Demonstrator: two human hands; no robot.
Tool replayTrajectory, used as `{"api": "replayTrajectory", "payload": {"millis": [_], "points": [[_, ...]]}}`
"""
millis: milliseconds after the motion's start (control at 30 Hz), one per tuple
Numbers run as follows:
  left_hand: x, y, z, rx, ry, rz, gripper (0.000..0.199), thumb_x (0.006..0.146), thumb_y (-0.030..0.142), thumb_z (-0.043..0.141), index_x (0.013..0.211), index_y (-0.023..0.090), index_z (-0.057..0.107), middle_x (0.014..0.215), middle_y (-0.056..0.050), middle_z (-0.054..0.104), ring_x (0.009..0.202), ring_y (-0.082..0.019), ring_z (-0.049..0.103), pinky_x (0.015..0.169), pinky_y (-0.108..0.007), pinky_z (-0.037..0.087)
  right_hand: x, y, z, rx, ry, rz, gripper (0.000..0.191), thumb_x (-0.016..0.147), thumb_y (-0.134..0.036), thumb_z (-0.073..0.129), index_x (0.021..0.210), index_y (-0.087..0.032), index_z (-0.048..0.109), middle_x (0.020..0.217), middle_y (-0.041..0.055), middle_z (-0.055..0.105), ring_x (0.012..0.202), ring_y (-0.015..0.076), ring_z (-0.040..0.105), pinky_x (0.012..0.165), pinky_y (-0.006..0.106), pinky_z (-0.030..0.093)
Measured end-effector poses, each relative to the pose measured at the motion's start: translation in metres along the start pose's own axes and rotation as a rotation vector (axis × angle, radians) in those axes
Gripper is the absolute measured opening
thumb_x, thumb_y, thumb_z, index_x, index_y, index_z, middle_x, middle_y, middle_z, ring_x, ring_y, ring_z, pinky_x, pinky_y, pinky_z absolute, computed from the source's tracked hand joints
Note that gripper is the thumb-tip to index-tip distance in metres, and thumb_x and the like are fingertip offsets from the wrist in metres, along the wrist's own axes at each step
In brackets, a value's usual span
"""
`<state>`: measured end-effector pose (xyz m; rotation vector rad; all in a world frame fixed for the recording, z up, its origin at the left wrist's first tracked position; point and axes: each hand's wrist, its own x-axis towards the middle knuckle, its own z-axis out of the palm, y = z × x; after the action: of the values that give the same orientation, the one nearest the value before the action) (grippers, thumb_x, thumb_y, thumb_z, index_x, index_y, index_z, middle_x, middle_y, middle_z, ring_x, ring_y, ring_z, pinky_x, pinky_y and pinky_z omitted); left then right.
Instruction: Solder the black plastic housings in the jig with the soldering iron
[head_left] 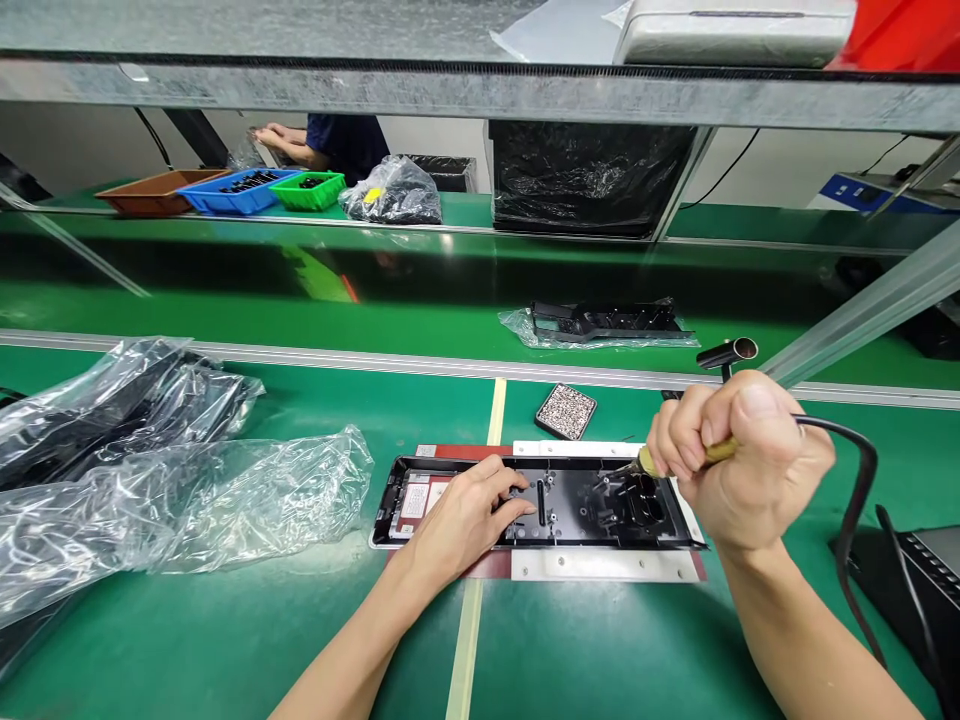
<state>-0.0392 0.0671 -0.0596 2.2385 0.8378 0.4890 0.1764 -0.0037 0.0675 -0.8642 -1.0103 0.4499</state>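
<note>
A long black plastic housing (577, 490) lies open side up on a red and white fixture plate (600, 565). My left hand (476, 505) rests on the housing's left-middle part, thumb and fingers apart, with nothing held between them. In my right hand (742, 460) is a soldering iron (646, 462) with a yellowish handle and a black cable (862, 480). Its tip points left and down into the right part of the housing, near small posts and a round recess. Whether the tip touches a post cannot be made out.
Behind the housing sits a square tin of metallic bits (568, 411). A dark metal tube holder (727, 353) stands behind my right hand. Clear plastic bags (270, 500) lie left. Another black part (615, 320) lies on plastic farther back. A shelf edge (450, 85) crosses above; a co-worker's hands (281, 140) show beyond.
</note>
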Motion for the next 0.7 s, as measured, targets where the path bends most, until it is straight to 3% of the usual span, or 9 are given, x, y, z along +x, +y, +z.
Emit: {"api": "replayTrajectory", "payload": {"millis": [300, 700], "points": [[0.000, -0.005, 0.006, 0.006, 0.001, -0.020, 0.018, 0.101, 0.038, 0.067, 0.115, 0.027, 0.071, 0.102, 0.000, 0.065, 0.078, -0.016, 0.065, 0.074, -0.030, 0.049, -0.003, 0.008, -0.003, -0.019, -0.042, 0.035, 0.040, 0.100, -0.029, 0.060, 0.064, -0.020, 0.048, 0.050, -0.0042, 0.044, 0.037, 0.0102, 0.040, 0.034, 0.025, 0.033], [0.000, -0.002, 0.005, 0.002, -0.021, -0.031, 0.019, 0.102, 0.037, 0.066, 0.114, 0.024, 0.072, 0.104, -0.002, 0.066, 0.078, -0.016, 0.066, 0.074, -0.031, 0.050, -0.006, 0.016, -0.005, -0.025, -0.101, 0.055, 0.042, 0.103, -0.034, 0.059, 0.064, -0.021, 0.047, 0.051, -0.0050, 0.044, 0.039, 0.0097, 0.041, 0.035, 0.024, 0.034]]}}
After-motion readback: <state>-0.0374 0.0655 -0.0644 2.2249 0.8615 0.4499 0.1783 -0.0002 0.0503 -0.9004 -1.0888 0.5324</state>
